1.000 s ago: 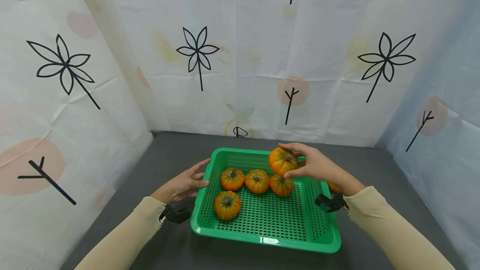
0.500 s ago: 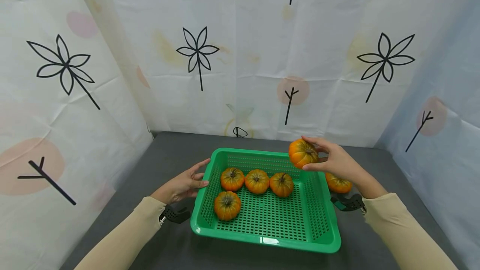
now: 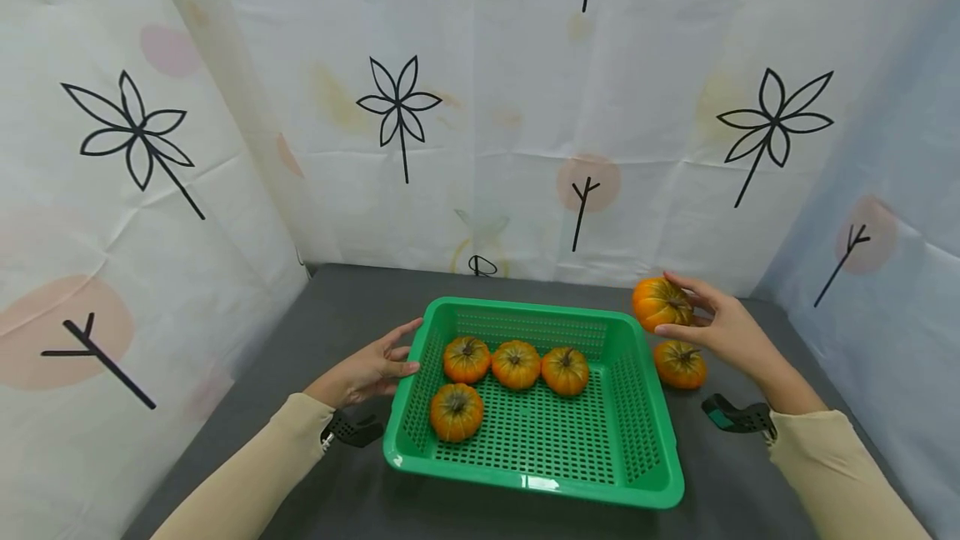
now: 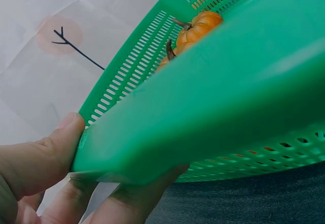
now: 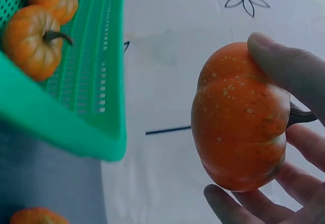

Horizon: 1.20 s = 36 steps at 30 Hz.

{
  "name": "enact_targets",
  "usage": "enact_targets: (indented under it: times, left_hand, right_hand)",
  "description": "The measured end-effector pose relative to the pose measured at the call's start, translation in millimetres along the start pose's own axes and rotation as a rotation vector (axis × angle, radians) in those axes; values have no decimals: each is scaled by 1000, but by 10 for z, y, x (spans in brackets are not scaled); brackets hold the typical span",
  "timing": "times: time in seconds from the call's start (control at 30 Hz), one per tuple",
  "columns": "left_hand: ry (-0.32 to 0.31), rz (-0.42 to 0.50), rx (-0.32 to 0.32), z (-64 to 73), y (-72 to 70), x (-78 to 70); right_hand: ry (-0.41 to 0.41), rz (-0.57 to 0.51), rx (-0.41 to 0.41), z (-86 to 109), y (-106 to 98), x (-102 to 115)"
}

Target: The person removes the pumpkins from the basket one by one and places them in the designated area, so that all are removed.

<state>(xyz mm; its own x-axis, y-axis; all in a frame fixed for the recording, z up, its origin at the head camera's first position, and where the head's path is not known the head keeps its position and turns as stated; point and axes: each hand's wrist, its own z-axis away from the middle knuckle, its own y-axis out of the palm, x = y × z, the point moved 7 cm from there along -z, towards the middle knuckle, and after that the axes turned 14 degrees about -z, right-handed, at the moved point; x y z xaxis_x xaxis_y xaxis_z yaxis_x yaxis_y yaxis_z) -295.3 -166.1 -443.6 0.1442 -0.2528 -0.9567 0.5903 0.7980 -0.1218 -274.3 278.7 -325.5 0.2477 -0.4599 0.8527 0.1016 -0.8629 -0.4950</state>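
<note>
Arms (image 3: 243, 461) spread forward, right fingers (image 5: 227, 208) curled

left wrist: basket wall (image 4: 203, 107) blurred, hiding parts of pumpkins (image 4: 205, 25) | right wrist: lowest pumpkin (image 5: 38, 217) cut off by bottom edge

The table (image 3: 352, 298) has a dark grey, flat surface. On it stands a green plastic basket (image 3: 540, 486), rectangular and perforated, with its long side turned to the person. One small orange pumpkin (image 3: 681, 368) lies directly on the table, just beside the basket's right side, the stem upward.
</note>
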Motion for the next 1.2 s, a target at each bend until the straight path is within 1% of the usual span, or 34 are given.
enact_targets:
  times: [0.33,0.5,0.73,1.0,1.2]
  left_hand:
    - [-2,-6,-2,-11,-9,16]
    - [-1,-9,-5,-11,-11,24]
    - [3,-15,1,-7,-5,24]
    - [4,-7,5,-1,10,1]
    - [7,-6,9,5,15,-15]
  right_hand:
    - [67,49,-105,182,-243,-346]
    - [90,65,-153,278,-333,-495]
    - [152,77,-211,386,-429,-702]
    - [216,85,-256,460,-526,-938]
    - [254,107,-269,496,-563,-1099]
